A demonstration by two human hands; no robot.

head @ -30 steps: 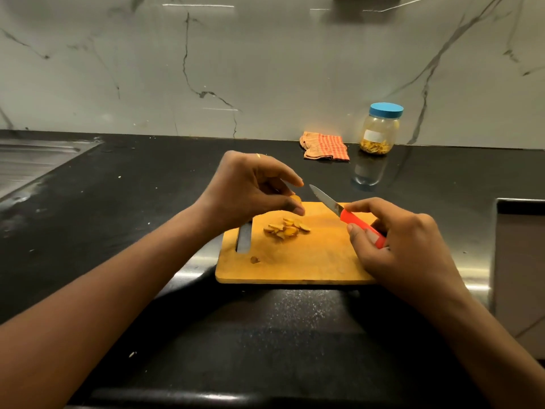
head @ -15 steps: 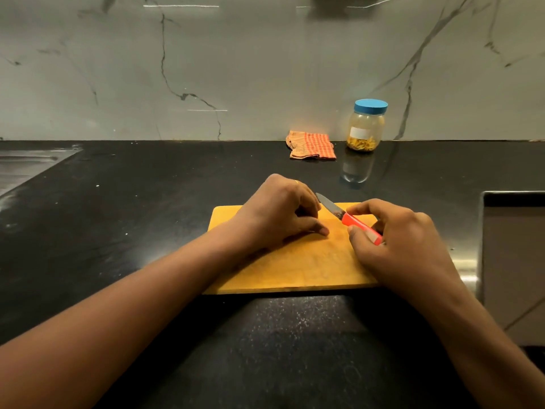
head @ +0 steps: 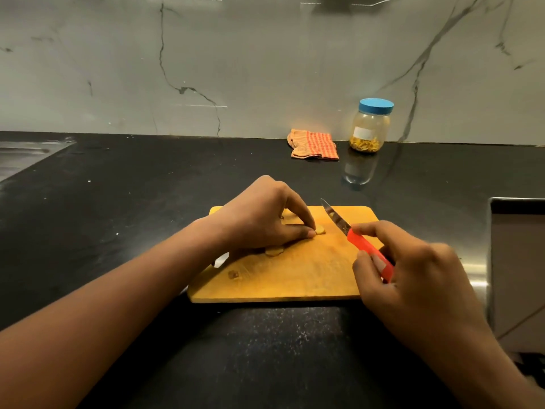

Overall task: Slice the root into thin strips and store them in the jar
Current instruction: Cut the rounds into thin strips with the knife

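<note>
Toward the far edge of the cutting board (head: 295,281), the left hand (head: 259,219) pinched a small root piece (head: 320,230) down against the wood with thumb and fingertips, probably to steady it for cutting. Just to its right, the right hand (head: 413,276) curled round the red handle of the knife (head: 339,222), its blade angled toward the far edge, apart from the piece. The jar (head: 371,128), lid on, stood well apart at the back edge of the counter (head: 147,202).

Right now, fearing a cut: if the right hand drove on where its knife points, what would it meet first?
Likely nothing: the knife in the right hand aims past the far edge of the cutting board, narrowly clearing the left hand, toward bare countertop. Depth unclear.
</note>
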